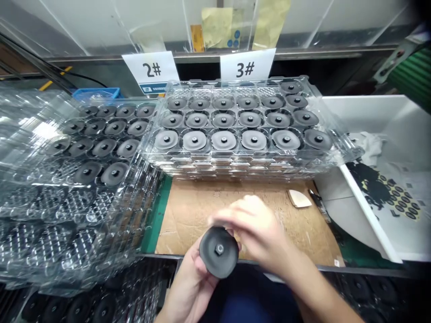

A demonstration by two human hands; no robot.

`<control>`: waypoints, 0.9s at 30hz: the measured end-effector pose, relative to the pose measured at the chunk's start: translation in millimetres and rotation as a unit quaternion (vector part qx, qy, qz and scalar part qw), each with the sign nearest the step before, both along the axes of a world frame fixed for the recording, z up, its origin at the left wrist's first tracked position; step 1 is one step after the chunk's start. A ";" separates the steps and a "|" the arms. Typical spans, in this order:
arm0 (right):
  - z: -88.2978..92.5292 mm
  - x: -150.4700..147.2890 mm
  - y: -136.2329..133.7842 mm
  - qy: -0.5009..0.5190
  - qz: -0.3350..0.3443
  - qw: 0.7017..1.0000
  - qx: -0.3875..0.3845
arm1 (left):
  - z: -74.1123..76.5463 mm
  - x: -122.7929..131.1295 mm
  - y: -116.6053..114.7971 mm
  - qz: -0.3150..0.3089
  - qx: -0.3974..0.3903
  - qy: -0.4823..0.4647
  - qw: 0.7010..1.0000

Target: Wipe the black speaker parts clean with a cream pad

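A black round disc [213,259] with a short stub and a shiny metal tip at its centre faces up above the front edge of the bench. My left hand [195,282] is closed around it from below and the left. Over the disc's upper right rim is my right hand [257,226], smeared by motion, with its fingers bent towards the rim. Whether those fingers touch or grip the disc I cannot tell. Beneath the hands lies a sheet of brown cardboard [191,202] on the green bench top.
Clear plastic trays of similar discs [224,140] are stacked behind the cardboard, below "2#" and "3#" paper signs. More clear trays [101,202] rise at the left. At right, a white bin [367,215] holds black scraps and a sticker sheet. A cream wedge-shaped piece [299,198] and a cutter [319,204] lie nearby.
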State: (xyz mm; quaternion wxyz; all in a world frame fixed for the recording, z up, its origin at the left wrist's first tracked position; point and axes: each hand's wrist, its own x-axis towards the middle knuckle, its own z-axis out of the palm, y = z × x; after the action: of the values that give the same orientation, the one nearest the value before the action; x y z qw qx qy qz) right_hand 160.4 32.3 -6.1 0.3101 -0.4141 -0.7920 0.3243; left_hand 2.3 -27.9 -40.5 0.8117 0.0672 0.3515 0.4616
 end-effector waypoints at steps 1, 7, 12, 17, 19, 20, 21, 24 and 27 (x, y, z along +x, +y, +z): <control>-9.4 5.6 3.1 -0.015 -0.059 0.998 -0.034 | 1.0 0.3 1.8 0.014 -0.006 -0.014 1.000; -82.0 8.8 -24.7 -0.032 -0.127 0.982 -0.133 | -0.4 -6.3 6.5 0.083 -0.037 -0.030 0.995; -86.6 3.8 -34.4 -0.015 -0.129 0.978 -0.160 | -5.9 -11.7 6.8 0.074 -0.033 -0.030 0.996; -16.7 -7.9 -19.7 0.042 -0.129 0.987 -0.084 | -4.9 -5.7 8.1 0.060 -0.004 -0.010 0.998; 6.0 -17.3 -20.6 0.034 -0.066 0.997 -0.019 | -3.0 -4.7 7.7 0.051 -0.010 -0.007 0.999; 13.4 -21.2 -21.4 0.022 -0.031 0.999 -0.009 | -2.1 -4.8 7.4 0.050 -0.015 -0.005 0.999; 18.4 -24.2 -21.9 0.007 -0.001 1.000 -0.018 | -1.2 -5.2 7.1 0.051 -0.021 0.001 0.998; 22.3 -30.1 -20.1 -0.024 0.041 0.997 -0.068 | 1.7 -4.9 6.1 0.051 -0.024 0.022 0.998; 19.5 -34.8 -19.1 0.009 -0.020 1.000 -0.005 | 6.0 -2.5 7.3 0.050 -0.027 0.018 0.998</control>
State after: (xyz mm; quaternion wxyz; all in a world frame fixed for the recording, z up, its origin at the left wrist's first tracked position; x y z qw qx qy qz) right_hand 125.6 13.2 13.4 0.3212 -0.4287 -0.7792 0.3256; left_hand -0.2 -20.6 -34.5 0.7830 0.0362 0.3808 0.4906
